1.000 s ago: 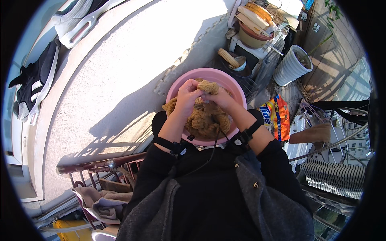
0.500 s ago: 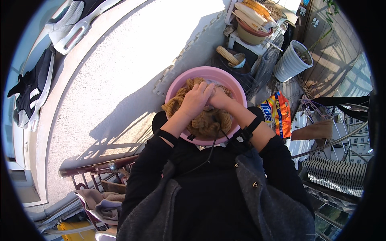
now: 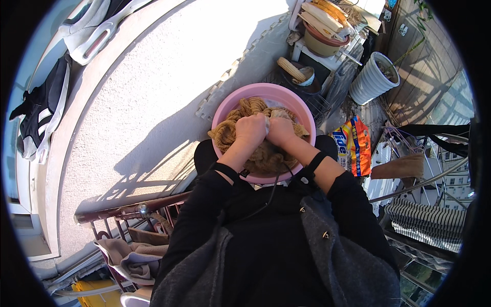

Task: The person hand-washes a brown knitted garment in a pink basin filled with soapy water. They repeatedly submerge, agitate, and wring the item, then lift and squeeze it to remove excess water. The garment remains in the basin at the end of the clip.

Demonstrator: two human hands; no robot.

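Both your hands are down in the pink basin (image 3: 305, 110), fists pressed close together over a tan knitted garment (image 3: 240, 123). Your left hand (image 3: 250, 130) is curled tight around a bunch of the knit, and your right hand (image 3: 280, 130) is clenched on a fold just beside it, knuckles nearly touching. The washing looks to be in mid-scrub: most of the garment lies heaped in the basin, under and around your fingers, with a twisted length trailing toward the basin's left rim. Nothing looks wrung out or lifted clear yet, so rinsing and wringing likely remain. An orange detergent bag (image 3: 353, 146) lies on the floor just right of the basin, and a white ribbed pot (image 3: 372, 82) stands farther back.
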